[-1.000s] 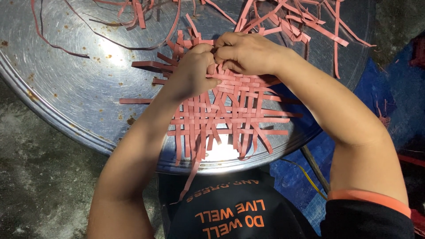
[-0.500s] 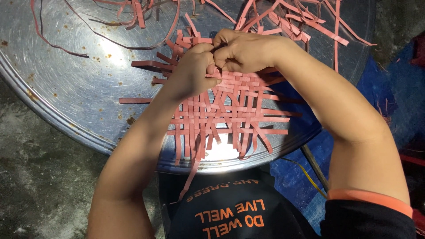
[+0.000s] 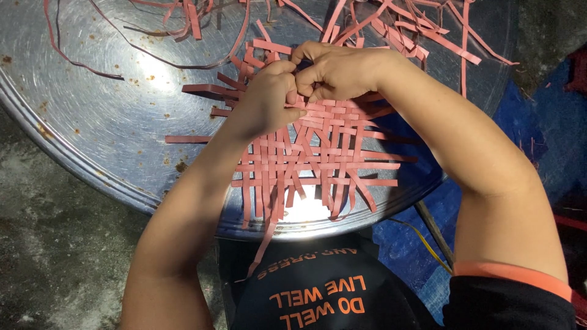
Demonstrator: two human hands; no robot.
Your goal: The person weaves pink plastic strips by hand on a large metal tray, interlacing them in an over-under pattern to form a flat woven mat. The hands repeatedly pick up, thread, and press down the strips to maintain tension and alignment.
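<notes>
You're pinching a strip at the mat's point(image 3: 312, 153) far edge, left hand point(image 3: 269, 101) and right hand point(image 3: 339, 73) touching; keep it flat and snug.

A flat mat of interlaced reddish-pink strips point(image 3: 312, 156) lies at the centre of the frame, its crossings tight in the middle; loose strip ends stick out on all sides, some hanging past the lower edge toward the bottom of the frame; its upper part is hidden under the left hand point(image 3: 266, 101) and right hand point(image 3: 339, 72), which pinch strips there.
</notes>
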